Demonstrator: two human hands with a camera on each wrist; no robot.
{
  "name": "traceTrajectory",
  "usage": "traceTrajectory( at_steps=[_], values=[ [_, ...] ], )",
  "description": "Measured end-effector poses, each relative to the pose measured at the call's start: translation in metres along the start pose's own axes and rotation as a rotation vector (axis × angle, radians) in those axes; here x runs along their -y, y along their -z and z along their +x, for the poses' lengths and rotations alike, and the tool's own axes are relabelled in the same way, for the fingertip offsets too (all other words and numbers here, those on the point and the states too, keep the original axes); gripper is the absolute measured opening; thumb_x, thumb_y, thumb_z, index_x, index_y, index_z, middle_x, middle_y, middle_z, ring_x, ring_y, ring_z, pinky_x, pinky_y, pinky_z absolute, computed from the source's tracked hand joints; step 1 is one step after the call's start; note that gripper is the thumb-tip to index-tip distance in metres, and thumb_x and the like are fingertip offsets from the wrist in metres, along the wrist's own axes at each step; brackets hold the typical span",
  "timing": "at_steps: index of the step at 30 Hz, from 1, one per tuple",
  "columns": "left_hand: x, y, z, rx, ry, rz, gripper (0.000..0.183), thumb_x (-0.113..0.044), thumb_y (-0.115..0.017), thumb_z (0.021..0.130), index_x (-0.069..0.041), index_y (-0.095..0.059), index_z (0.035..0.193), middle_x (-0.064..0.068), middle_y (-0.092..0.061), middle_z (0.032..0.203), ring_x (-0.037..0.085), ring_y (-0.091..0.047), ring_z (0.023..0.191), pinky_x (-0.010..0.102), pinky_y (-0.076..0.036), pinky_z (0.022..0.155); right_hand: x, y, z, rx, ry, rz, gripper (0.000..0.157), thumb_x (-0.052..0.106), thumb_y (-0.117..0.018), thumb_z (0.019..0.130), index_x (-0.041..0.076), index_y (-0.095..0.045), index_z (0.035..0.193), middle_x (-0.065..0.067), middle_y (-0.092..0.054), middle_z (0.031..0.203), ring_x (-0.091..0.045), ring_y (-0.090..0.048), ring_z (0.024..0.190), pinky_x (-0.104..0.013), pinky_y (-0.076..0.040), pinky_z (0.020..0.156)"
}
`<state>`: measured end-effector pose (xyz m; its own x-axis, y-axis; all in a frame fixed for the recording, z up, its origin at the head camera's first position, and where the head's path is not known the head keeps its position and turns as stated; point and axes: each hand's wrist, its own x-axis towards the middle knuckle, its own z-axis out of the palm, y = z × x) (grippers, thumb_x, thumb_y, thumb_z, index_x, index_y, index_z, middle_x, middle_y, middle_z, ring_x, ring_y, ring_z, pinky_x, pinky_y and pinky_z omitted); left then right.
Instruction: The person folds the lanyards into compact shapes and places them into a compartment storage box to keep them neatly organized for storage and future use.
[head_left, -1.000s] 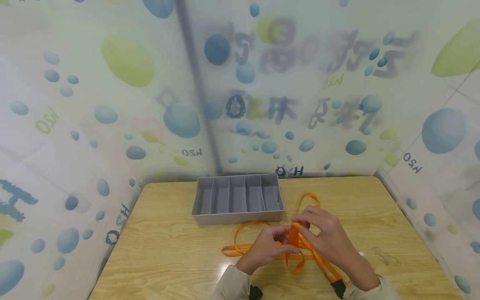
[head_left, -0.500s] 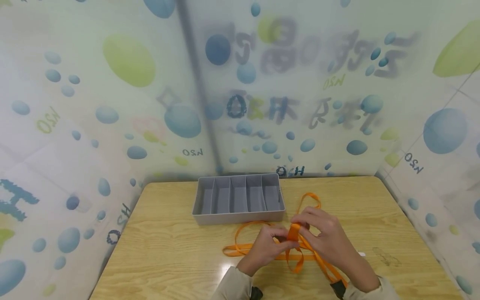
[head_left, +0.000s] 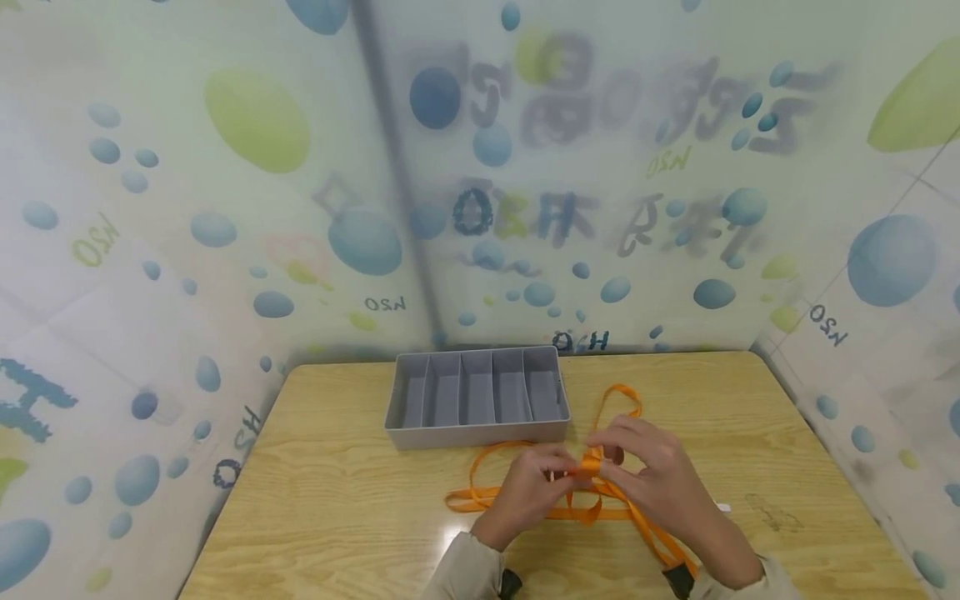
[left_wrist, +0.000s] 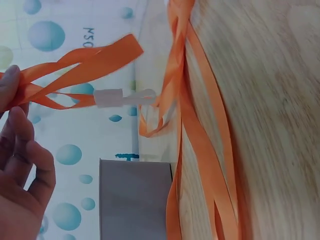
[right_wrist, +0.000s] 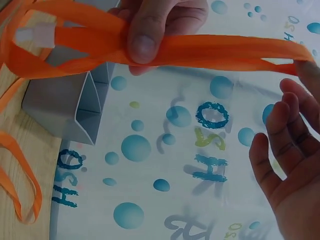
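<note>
Both hands hold up an orange lanyard (head_left: 591, 465) over the table. My left hand (head_left: 534, 486) pinches its doubled strap between thumb and fingers; the thumb presses flat on the strap (right_wrist: 200, 50) in the right wrist view. My right hand (head_left: 651, 467) pinches the folded end of the strap with thumb and fingertip, its other fingers (right_wrist: 277, 117) curled loosely. A white plastic clip (left_wrist: 107, 97) hangs from the held strap in the left wrist view. More orange straps (left_wrist: 200, 140) lie in loops on the wood below the hands.
A grey box (head_left: 480, 435) with several compartments stands at the back of the wooden table (head_left: 337, 500). A loose orange loop (head_left: 621, 390) lies to its right. A small white piece (head_left: 723, 507) shows beside the right wrist. A patterned curtain (head_left: 525, 317) rises behind the table.
The strap between the hands has gone from standing upright to lying folded low between the fingertips. The loop hanging below has drawn up a little. The box has not moved.
</note>
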<state>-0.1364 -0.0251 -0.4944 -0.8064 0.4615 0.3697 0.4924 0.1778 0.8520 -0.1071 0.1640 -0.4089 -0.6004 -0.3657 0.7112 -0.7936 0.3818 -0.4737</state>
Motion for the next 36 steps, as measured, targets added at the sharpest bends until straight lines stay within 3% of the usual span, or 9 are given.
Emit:
traceTrajectory(
  at_steps=[2,4,7,11,14,21,25,30,36],
  values=[
    [0.0,0.001,0.0,-0.009,0.006,0.004,0.006,-0.01,-0.077,0.087,-0.007,-0.08,0.09,0.001,-0.071,0.082,-0.002,-0.047,0.06,0.016,-0.044,0.053,0.0,0.0,-0.001,0.001,-0.008,-0.016,0.027,0.039,-0.058,0.099,0.016,-0.072,0.096,0.01,-0.059,0.081,-0.004,-0.048,0.069,-0.014,-0.041,0.063],
    [0.0,0.003,0.001,-0.02,0.027,0.001,0.007,-0.003,-0.075,0.086,-0.006,-0.08,0.09,0.003,-0.072,0.083,-0.001,-0.048,0.061,0.017,-0.045,0.054,-0.001,0.0,-0.003,0.011,-0.021,-0.025,0.026,0.042,-0.06,0.096,0.018,-0.072,0.095,0.01,-0.058,0.08,-0.003,-0.048,0.07,-0.014,-0.041,0.063],
    [0.0,0.006,0.001,-0.049,0.057,0.015,0.017,0.007,-0.07,0.084,-0.005,-0.08,0.092,0.006,-0.073,0.085,0.0,-0.051,0.064,0.018,-0.047,0.057,-0.001,0.0,-0.006,0.025,-0.038,-0.01,0.01,0.028,-0.074,0.091,0.02,-0.071,0.095,0.01,-0.058,0.079,-0.004,-0.049,0.07,-0.014,-0.041,0.063],
    [-0.001,0.011,0.003,-0.102,0.117,-0.005,0.022,0.01,-0.066,0.084,-0.005,-0.079,0.092,0.005,-0.074,0.084,0.001,-0.055,0.065,0.02,-0.049,0.058,-0.004,-0.002,-0.011,0.034,-0.041,0.05,0.029,0.006,-0.086,0.073,0.017,-0.071,0.095,0.008,-0.058,0.078,-0.008,-0.05,0.068,-0.015,-0.041,0.062],
    [-0.003,0.015,0.005,-0.143,0.16,-0.039,0.022,0.01,-0.064,0.085,-0.005,-0.079,0.092,0.006,-0.073,0.082,0.003,-0.056,0.063,0.02,-0.048,0.057,-0.007,-0.003,-0.015,0.053,-0.067,0.094,0.035,0.008,-0.09,0.067,0.017,-0.069,0.093,0.006,-0.057,0.075,-0.008,-0.05,0.067,-0.016,-0.042,0.061],
    [-0.015,0.024,0.01,-0.173,0.246,-0.19,0.016,0.006,-0.063,0.09,0.0,-0.077,0.094,0.012,-0.073,0.086,0.015,-0.058,0.065,0.018,-0.048,0.058,-0.009,-0.006,-0.023,0.17,-0.232,0.194,0.03,0.011,-0.09,0.07,0.023,-0.067,0.086,0.01,-0.054,0.071,-0.009,-0.05,0.062,-0.022,-0.045,0.056],
    [-0.019,0.026,0.012,-0.175,0.261,-0.181,0.015,0.005,-0.062,0.09,0.003,-0.076,0.096,0.013,-0.073,0.087,0.014,-0.059,0.066,0.019,-0.051,0.06,-0.009,-0.006,-0.024,0.287,-0.314,0.224,0.021,0.022,-0.088,0.076,0.021,-0.067,0.081,0.007,-0.053,0.067,-0.006,-0.049,0.06,-0.023,-0.045,0.055],
    [-0.021,0.029,0.013,-0.174,0.242,-0.194,0.015,0.005,-0.063,0.089,0.004,-0.076,0.096,0.015,-0.073,0.087,0.007,-0.06,0.065,0.022,-0.053,0.061,-0.008,-0.005,-0.025,0.374,-0.415,0.201,0.027,0.034,-0.087,0.077,0.018,-0.065,0.079,0.006,-0.051,0.065,-0.001,-0.045,0.06,-0.023,-0.043,0.053],
    [-0.026,0.034,0.015,-0.176,0.257,-0.244,0.012,0.004,-0.065,0.091,0.006,-0.075,0.095,0.018,-0.072,0.087,0.01,-0.057,0.062,0.021,-0.051,0.059,-0.007,-0.003,-0.024,0.407,-0.573,0.121,0.037,0.035,-0.088,0.075,0.016,-0.056,0.082,0.004,-0.052,0.069,-0.005,-0.046,0.061,-0.024,-0.042,0.053]
  ],
)
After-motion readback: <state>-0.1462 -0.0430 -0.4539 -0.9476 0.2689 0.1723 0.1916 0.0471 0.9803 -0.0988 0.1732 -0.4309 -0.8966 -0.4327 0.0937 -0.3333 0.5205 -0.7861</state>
